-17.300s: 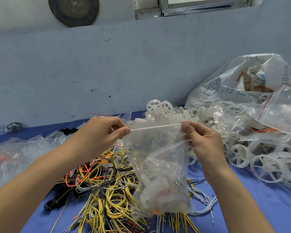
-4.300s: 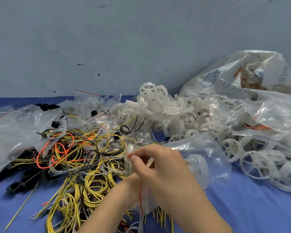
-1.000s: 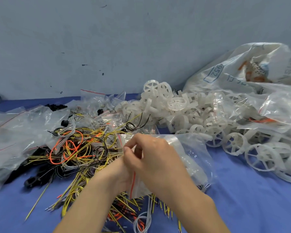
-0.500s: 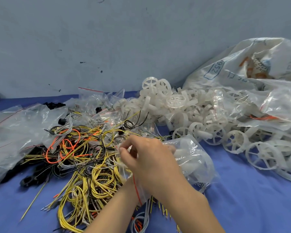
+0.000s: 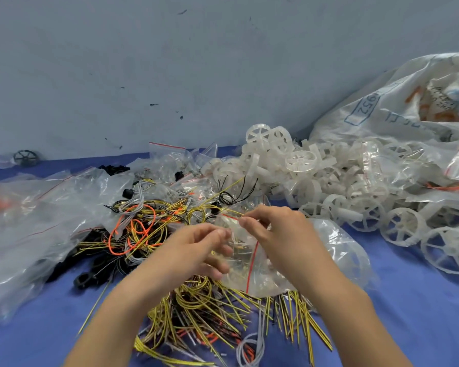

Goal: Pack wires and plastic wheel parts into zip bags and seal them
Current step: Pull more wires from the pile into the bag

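Step in hand: sealing the zip bag (image 5: pixel 297 263), judged from the red zip strip (image 5: pixel 252 263) running between the two hands.
Bag position: low over the wire pile (image 5: pixel 196 295), near centre of the blue table (image 5: pixel 421 313); white parts show through its film.
Right hand (image 5: pixel 273 229): thumb and forefinger pinch the upper end of the strip.
Left hand (image 5: pixel 196 250): fingers curled at the bag's near edge; whether they clamp the film, I cannot tell.
Method: hold one end fixed, run a pinch along the whole strip, keep wire ends out of the track.
Count, hands: two.
Count, bags in work: one.
Count, white wheels (image 5: pixel 302 161): too many to count.
Count, large sack (image 5: pixel 408 102): one.
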